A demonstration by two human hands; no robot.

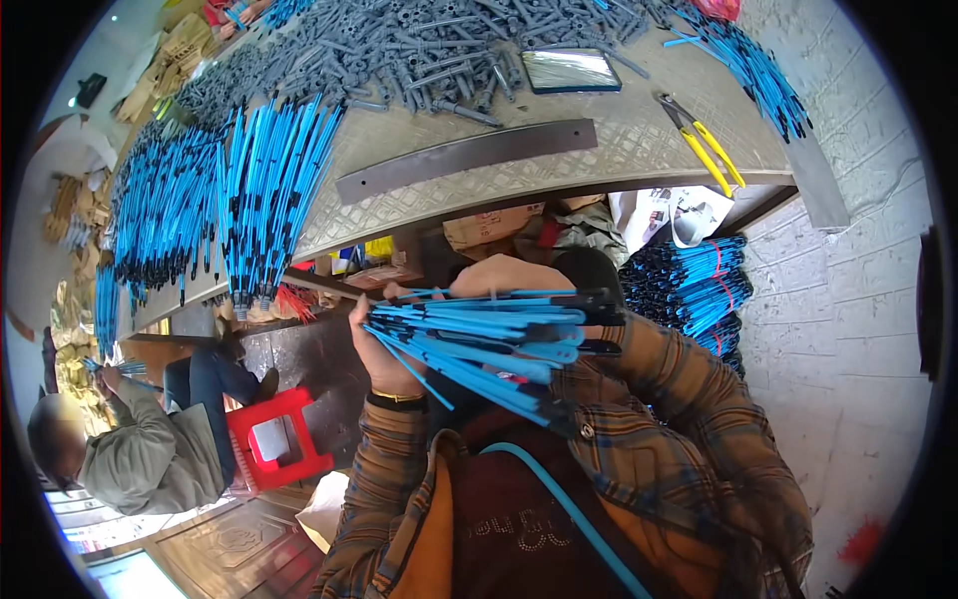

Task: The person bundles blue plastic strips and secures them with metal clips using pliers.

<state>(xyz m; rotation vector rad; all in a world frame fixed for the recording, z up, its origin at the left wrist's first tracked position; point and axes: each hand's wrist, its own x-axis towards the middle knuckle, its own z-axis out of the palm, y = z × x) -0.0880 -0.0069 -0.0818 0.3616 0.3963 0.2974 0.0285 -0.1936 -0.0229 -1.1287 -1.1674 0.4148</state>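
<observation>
Now left hand (389,351) curls fingers round blue sticks (479,331), right hand (512,275) blurred alongside, can't tell its fingers

Jacket (659,454): plaid in brown, orange and dark tones
Sleeves (384,474): long, in matching plaid
Lining (427,554): plain orange
Button (587,431): small, round, on the front
Top (494,574): dark maroon, with glittering pale studs (534,529)
Strap (568,504): narrow, blue, across the chest
Wristband (399,398): thin, yellowish, at the left cuff
</observation>
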